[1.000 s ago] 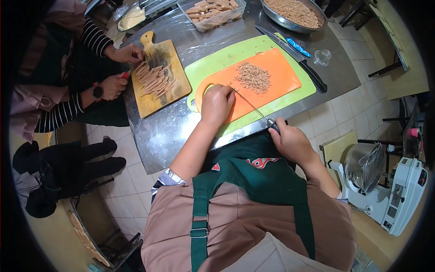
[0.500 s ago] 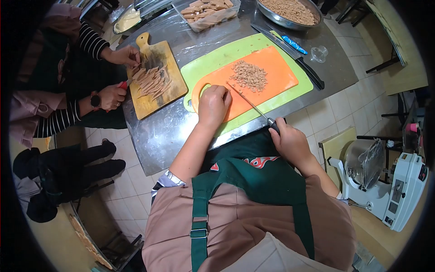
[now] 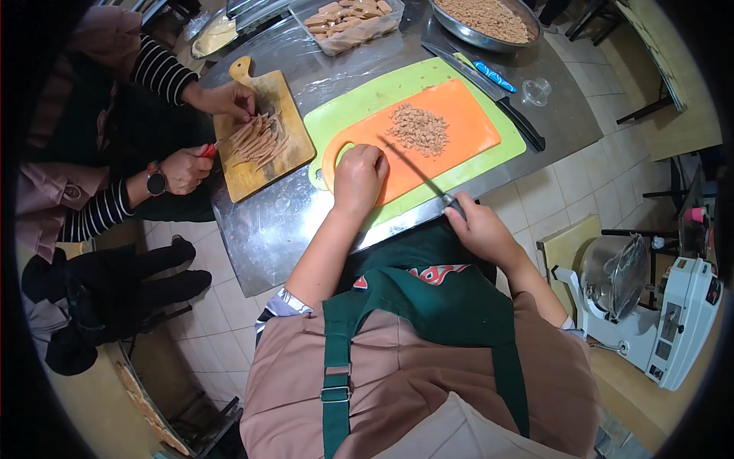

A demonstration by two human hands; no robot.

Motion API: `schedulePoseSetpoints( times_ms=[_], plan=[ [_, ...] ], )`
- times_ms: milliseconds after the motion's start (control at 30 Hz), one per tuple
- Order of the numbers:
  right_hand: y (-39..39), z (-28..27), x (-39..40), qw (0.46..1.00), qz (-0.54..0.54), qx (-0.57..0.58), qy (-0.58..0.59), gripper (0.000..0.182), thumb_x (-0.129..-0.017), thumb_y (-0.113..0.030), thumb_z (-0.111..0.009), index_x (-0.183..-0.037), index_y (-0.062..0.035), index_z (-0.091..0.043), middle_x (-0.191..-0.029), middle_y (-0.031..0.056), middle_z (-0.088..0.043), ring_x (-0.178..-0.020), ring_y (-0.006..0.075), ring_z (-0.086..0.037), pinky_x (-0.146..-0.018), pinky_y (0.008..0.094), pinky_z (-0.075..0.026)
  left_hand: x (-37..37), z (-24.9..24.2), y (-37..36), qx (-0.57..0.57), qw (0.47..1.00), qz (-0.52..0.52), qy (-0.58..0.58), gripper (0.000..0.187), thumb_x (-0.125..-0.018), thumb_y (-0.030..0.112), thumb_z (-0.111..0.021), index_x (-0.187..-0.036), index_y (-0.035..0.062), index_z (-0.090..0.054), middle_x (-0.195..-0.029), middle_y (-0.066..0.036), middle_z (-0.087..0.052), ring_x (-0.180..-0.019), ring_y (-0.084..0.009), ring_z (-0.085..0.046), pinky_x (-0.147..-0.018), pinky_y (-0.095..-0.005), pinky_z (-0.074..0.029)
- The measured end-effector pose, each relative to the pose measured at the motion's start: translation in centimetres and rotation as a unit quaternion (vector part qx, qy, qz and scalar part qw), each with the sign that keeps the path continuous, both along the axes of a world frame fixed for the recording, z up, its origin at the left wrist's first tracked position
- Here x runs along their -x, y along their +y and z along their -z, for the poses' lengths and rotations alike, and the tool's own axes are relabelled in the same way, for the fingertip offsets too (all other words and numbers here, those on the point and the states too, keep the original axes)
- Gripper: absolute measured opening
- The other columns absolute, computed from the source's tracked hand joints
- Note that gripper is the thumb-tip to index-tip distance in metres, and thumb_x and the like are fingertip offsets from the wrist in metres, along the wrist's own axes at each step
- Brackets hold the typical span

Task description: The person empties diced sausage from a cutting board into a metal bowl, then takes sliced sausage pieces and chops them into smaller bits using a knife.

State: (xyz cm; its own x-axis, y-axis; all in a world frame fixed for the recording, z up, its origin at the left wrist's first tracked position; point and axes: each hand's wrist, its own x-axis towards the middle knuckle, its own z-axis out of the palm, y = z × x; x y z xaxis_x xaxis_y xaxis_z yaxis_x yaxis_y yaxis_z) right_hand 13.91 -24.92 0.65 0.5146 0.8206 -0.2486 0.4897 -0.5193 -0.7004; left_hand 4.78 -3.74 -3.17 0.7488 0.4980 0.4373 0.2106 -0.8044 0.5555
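My right hand point(image 3: 475, 226) is wrapped round the dark handle of a knife point(image 3: 417, 170). Its thin blade points up and left over an orange cutting board point(image 3: 474, 115). My left hand point(image 3: 361, 172) rests closed beside the board's handle loop, fingers curled under; what they hold, if anything, is hidden. Just beyond the knife tip lies a heap of small brown diced pieces point(image 3: 418, 128) on the orange board. Underneath is a larger green cutting board point(image 3: 336, 111).
A co-worker's hands cut brown strips point(image 3: 260, 141) on a wooden board point(image 3: 256, 180) at left. Behind are a tub of brown pieces point(image 3: 359, 34), a metal bowl point(image 3: 489, 42) and a black-handled knife point(image 3: 524, 122). A white machine point(image 3: 680, 321) stands right.
My right hand has shifted slightly left and up, and the knife blade has turned and moved a little left. My left hand stays in place. The co-worker's hands have moved slightly.
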Motion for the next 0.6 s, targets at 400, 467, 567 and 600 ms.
schedulePoseSetpoints(
  times_ms=[400, 467, 567, 600],
  plan=[
    [-0.5, -2.0, -0.5, 1.000, 0.019, -0.019, 0.003, 0.026, -0.091, -0.026, -0.047, -0.096, -0.0007, -0.043, -0.075, 0.0267, -0.059, -0.074, 0.0454, -0.057, -0.065, 0.0508, -0.042, -0.2, -1.6, 0.0, 0.105, 0.992, 0.042, 0.046, 0.014, -0.074, 0.012, -0.067, -0.082, 0.0011, -0.065, -0.080, -0.013, -0.064, -0.072, -0.0258, -0.062, -0.064, -0.0339, -0.049],
    [-0.6, -1.9, -0.3, 0.999, 0.008, -0.022, -0.034, 0.025, -0.091, -0.025, -0.048, -0.096, -0.0015, -0.044, -0.073, 0.0258, -0.059, -0.071, 0.0448, -0.057, -0.064, 0.0512, -0.043, 0.0, -1.1, 0.4, 0.090, 0.994, 0.047, 0.034, 0.013, -0.074, 0.011, -0.067, -0.083, 0.0012, -0.066, -0.081, -0.013, -0.064, -0.072, -0.0263, -0.062, -0.064, -0.0340, -0.049],
    [-0.7, -1.8, 0.1, 0.999, 0.001, -0.018, -0.048, 0.025, -0.090, -0.026, -0.049, -0.096, -0.0022, -0.044, -0.071, 0.0251, -0.059, -0.069, 0.0437, -0.057, -0.063, 0.0517, -0.043, 0.0, -1.0, 0.5, 0.055, 0.997, 0.050, 0.017, 0.012, -0.074, 0.010, -0.066, -0.082, 0.0010, -0.066, -0.081, -0.013, -0.064, -0.072, -0.0276, -0.061, -0.066, -0.0346, -0.048],
    [-0.7, -1.7, 0.2, 0.999, 0.000, -0.018, -0.049, 0.025, -0.090, -0.026, -0.049, -0.096, -0.0022, -0.044, -0.071, 0.0251, -0.059, -0.069, 0.0437, -0.057, -0.063, 0.0517, -0.043, -0.1, -1.1, 0.5, 0.037, 0.998, 0.048, 0.013, 0.011, -0.074, 0.010, -0.066, -0.081, 0.0007, -0.066, -0.080, -0.013, -0.064, -0.072, -0.0283, -0.061, -0.067, -0.0352, -0.048]
  ],
)
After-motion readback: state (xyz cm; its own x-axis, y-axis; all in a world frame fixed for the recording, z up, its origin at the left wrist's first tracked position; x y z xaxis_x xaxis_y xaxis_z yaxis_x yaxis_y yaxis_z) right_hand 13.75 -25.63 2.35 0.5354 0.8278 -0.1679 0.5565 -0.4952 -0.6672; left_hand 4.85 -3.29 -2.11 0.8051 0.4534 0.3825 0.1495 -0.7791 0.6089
